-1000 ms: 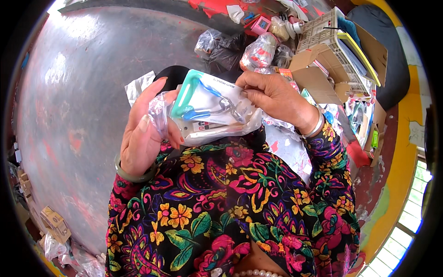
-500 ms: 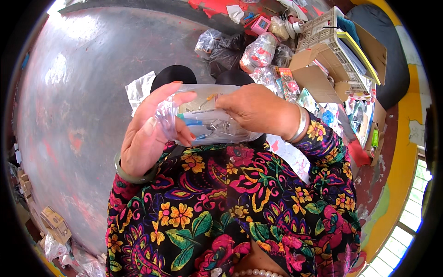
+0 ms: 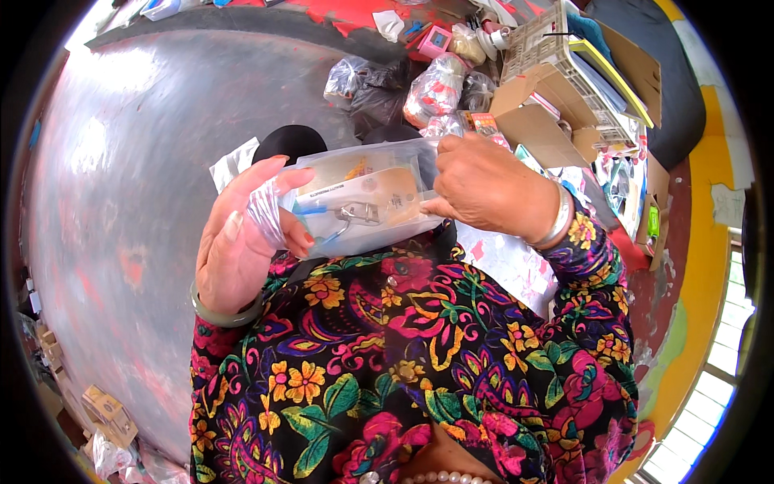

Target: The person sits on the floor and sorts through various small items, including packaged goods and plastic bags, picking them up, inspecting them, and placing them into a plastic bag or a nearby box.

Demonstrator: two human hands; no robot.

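Clear plastic bag (image 3: 367, 202) with a carded metal tool (image 3: 355, 214) inside, blue handle end toward my left, is held up in front of my chest, above the floral dress (image 3: 419, 355). My left hand (image 3: 238, 238) cups the bag's left end, fingers half curled, thumb pressing the crinkled plastic against them. My right hand (image 3: 484, 189) is clenched on the bag's right edge, pinching film and card together between thumb and fingers.

Step in hand, as I judge it: seating the card fully inside the bag, the card looks most of the way in. Next move probably calls for keeping the left grip firm while the right smooths or closes the open edge; thin film is slippery, so a light pinch, no tugging.

Beyond the bag, two black shoes (image 3: 294, 141) peek out just above it on the grey floor (image 3: 129, 177). Further past the bag, up and right, a heap of filled plastic bags (image 3: 435, 85), cardboard boxes (image 3: 532, 121) and a pale crate (image 3: 556, 48). A green bangle (image 3: 222, 315) sits on my left wrist, below the bag; a silver one (image 3: 558, 222) on the right wrist.
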